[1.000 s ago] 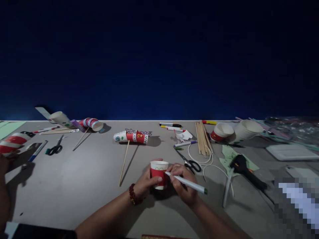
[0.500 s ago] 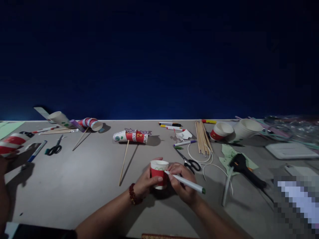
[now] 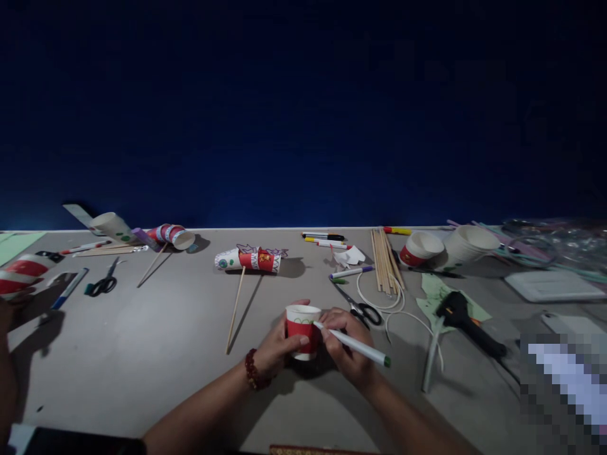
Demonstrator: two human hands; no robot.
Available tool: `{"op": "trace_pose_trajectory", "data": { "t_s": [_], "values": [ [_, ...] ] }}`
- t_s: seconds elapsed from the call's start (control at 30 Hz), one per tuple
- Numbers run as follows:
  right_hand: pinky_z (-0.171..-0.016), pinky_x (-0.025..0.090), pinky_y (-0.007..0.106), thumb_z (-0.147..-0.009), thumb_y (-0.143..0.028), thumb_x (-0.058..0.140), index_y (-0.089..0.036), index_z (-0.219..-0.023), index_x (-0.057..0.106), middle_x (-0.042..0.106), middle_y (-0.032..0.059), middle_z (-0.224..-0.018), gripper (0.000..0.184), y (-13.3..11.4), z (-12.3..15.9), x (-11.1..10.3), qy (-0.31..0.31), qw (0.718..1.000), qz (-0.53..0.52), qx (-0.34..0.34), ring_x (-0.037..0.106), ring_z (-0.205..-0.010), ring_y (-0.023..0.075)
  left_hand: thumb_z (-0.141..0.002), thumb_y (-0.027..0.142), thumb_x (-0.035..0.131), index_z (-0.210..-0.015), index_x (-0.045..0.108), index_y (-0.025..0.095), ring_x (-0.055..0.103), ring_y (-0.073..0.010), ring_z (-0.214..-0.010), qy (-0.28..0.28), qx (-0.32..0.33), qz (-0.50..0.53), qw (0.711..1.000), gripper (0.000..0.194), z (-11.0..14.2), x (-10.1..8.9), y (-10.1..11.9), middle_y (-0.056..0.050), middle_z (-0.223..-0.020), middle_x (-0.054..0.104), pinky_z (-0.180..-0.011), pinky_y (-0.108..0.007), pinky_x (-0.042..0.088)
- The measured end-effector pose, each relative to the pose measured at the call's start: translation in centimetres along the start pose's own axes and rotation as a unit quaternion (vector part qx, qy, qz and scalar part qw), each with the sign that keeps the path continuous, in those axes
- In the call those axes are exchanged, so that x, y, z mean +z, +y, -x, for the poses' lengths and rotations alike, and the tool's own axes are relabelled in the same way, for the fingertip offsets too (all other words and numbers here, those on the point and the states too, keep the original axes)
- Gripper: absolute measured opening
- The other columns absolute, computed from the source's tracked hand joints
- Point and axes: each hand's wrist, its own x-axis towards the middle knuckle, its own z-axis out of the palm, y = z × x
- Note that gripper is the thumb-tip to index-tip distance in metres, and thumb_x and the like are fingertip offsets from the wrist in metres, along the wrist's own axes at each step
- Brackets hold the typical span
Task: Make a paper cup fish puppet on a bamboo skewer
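My left hand is wrapped round a red and white paper cup, its thumb across the front. The cup is upright, and a wavy green line runs along the white band under its rim. In my right hand is a white marker pen with a green end, gripped like a pencil. The pen's tip meets the cup, or nearly so, at the right side below the rim. Behind my hands lies a paper-cup dragon on a wooden stick.
To the right are scissors, wooden sticks, white cord, a black glue gun on green paper, and stacked paper cups. Another person's hand holds a striped cup piece at far left, near more scissors and a blue marker.
Very little differs. The pen tip stays at the cup's upper right side, and both hands keep nearly the same pose.
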Motion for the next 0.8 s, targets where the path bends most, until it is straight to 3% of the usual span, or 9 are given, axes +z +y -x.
{"op": "trace_pose_trajectory", "data": {
  "t_s": [0.8],
  "values": [
    [-0.07, 0.051, 0.036, -0.089, -0.013, 0.052, -0.024, -0.087, 0.055, 0.06, 0.0014, -0.079, 0.012, 0.57, 0.2, -0.28, 0.01, 1.0, -0.004, 0.013, 0.062, -0.076, 0.0202, -0.068, 0.035, 0.086, -0.146, 0.045, 0.021, 0.062, -0.0246, -0.099, -0.001, -0.012, 0.028, 1.0, 0.089, 0.01, -0.03, -0.13, -0.013, -0.118, 0.066, -0.081, -0.032, 0.051]
  ]
}}
